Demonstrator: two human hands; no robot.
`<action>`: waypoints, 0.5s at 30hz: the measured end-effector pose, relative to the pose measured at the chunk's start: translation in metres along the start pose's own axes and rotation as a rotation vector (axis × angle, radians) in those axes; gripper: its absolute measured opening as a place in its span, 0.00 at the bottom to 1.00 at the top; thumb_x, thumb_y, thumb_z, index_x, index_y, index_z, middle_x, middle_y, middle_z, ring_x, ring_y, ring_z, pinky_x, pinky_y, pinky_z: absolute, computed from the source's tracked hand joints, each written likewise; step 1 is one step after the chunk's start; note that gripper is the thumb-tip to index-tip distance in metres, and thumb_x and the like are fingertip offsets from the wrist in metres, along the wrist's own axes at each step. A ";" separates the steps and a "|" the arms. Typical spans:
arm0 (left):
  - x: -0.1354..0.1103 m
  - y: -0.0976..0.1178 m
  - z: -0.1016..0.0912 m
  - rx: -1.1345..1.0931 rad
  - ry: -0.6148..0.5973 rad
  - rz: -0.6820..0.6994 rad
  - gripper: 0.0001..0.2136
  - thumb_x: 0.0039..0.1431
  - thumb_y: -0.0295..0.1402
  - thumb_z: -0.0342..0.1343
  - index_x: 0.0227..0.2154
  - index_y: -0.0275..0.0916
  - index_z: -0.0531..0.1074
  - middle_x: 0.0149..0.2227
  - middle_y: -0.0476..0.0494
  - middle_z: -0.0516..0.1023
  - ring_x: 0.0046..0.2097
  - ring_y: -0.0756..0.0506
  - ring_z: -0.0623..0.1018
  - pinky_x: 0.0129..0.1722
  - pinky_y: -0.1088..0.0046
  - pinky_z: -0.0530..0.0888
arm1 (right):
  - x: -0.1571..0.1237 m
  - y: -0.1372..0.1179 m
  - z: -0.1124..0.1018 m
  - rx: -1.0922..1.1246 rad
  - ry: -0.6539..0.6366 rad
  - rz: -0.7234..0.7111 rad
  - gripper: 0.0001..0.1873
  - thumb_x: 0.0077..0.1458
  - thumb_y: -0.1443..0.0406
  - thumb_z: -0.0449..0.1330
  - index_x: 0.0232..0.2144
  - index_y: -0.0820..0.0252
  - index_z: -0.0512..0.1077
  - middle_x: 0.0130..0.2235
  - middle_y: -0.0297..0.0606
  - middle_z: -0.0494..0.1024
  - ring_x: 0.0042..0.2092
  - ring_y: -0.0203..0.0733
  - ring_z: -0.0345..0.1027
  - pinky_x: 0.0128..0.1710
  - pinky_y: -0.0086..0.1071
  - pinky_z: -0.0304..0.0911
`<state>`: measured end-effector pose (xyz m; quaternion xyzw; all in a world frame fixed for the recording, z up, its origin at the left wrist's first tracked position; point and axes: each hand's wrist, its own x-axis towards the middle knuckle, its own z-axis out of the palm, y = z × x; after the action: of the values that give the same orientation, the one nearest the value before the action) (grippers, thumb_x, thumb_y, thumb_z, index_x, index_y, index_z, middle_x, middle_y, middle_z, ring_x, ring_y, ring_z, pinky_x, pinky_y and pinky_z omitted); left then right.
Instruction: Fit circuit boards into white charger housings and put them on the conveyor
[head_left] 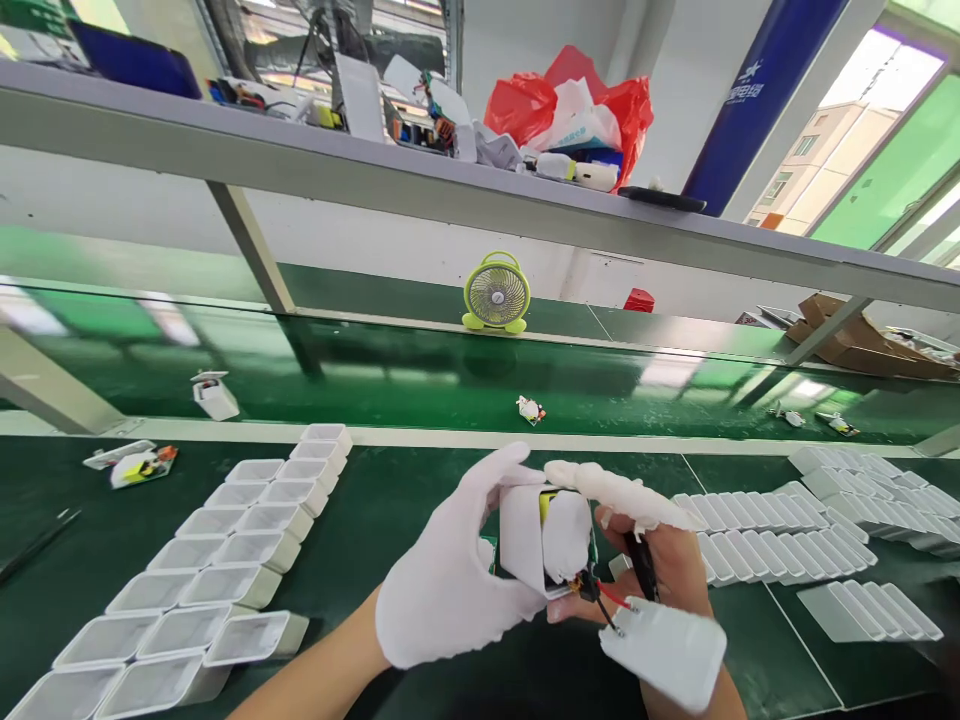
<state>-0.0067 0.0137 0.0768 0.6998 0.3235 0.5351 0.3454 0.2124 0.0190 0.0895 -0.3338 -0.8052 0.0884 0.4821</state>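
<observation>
My left hand (450, 570), in a white glove, is closed around a small white plastic housing (525, 545) with a circuit board and a yellow part inside. My right hand (660, 560), with white finger cots on some fingers, grips the same housing from the right, its thumb pressed on the inside. A slim black tool (642, 565) lies tucked against my right palm. Red and black wires (604, 598) run from the housing down to a white lid piece (664, 650) hanging at my right wrist.
Rows of empty white housings (225, 580) stand at the left, rows of white lids (780, 540) at the right. Black tweezers (37, 545) lie far left. On the green conveyor (420, 385) behind lie loose assemblies (529, 408). A green fan (496, 293) stands beyond.
</observation>
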 end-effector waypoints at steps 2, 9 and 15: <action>-0.002 -0.001 0.004 -0.041 0.013 0.041 0.52 0.41 0.20 0.70 0.67 0.56 0.50 0.52 0.45 0.78 0.51 0.41 0.81 0.53 0.58 0.80 | 0.006 -0.001 0.001 0.023 0.007 -0.048 0.33 0.46 0.50 0.74 0.53 0.47 0.73 0.31 0.34 0.77 0.29 0.45 0.71 0.26 0.36 0.70; -0.021 -0.006 0.013 -0.085 0.077 0.030 0.50 0.44 0.23 0.70 0.66 0.55 0.49 0.50 0.45 0.77 0.48 0.42 0.81 0.50 0.59 0.81 | 0.022 -0.022 0.005 0.067 -0.053 -0.313 0.25 0.60 0.60 0.66 0.59 0.50 0.69 0.41 0.43 0.83 0.38 0.46 0.81 0.37 0.33 0.75; -0.048 -0.030 0.017 -0.062 -0.001 0.003 0.53 0.44 0.23 0.70 0.68 0.54 0.44 0.51 0.41 0.77 0.51 0.40 0.82 0.48 0.62 0.81 | -0.012 -0.013 0.016 0.094 -0.133 -0.271 0.13 0.63 0.59 0.63 0.50 0.53 0.72 0.31 0.36 0.77 0.28 0.40 0.73 0.29 0.31 0.70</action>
<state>-0.0028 -0.0119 0.0230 0.6897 0.3055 0.5449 0.3661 0.1970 0.0049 0.0790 -0.1928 -0.8679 0.0821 0.4503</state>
